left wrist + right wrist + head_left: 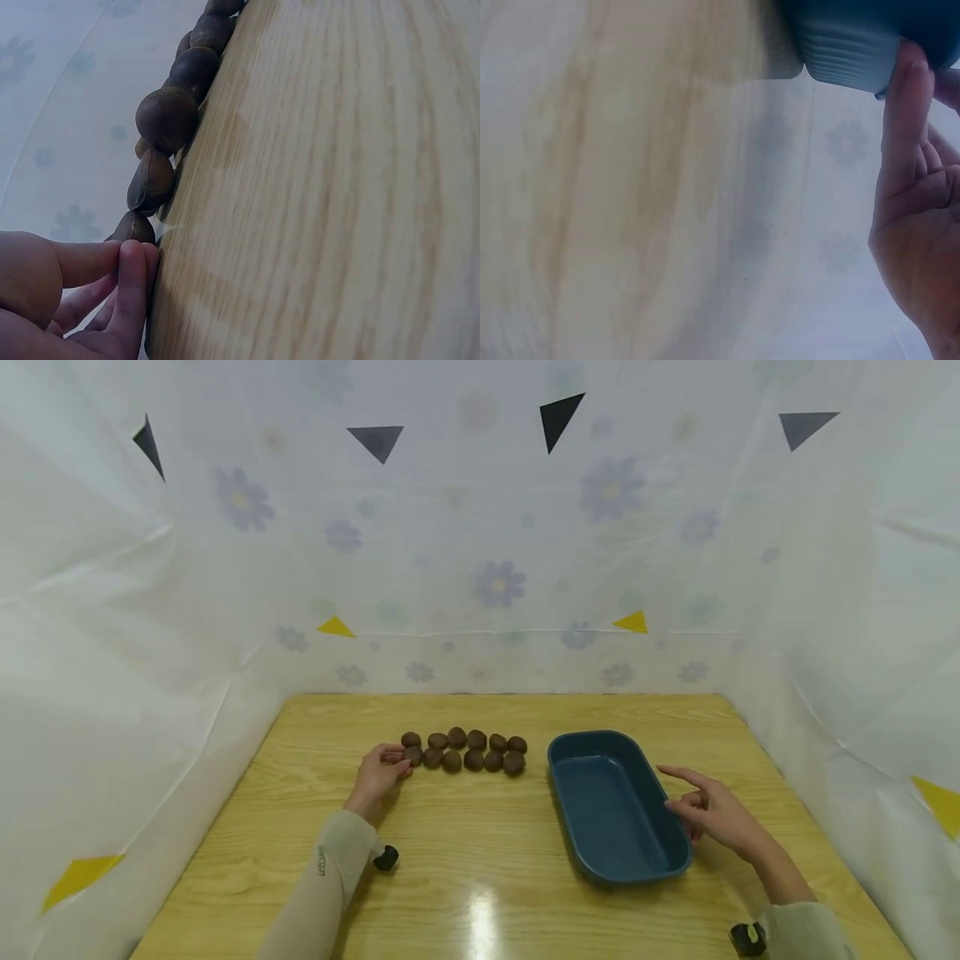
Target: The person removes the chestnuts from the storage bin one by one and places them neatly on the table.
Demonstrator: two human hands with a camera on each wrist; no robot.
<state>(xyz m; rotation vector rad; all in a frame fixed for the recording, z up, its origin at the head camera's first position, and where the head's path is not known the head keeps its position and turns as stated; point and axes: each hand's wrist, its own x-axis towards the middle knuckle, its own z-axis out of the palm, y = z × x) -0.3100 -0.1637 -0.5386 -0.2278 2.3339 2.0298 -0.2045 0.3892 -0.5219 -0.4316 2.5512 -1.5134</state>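
Dark brown chestnuts lie in two rough rows on the wooden table. My left hand is at the left end of the front row, pinching the end chestnut between thumb and fingertips. In the left wrist view, the fingertips cover part of that chestnut. A deep blue rectangular tray with rounded corners stands right of the rows, its inside bare. My right hand is at the tray's right side, thumb tip right at the rim and index finger stretched out. Ridges mark the tray's outer wall in the right wrist view.
The wooden table runs back to a white flower-patterned curtain, which also closes off both sides. Black and yellow triangles are stuck on the curtain. A small black device is at the left cuff, another at the right.
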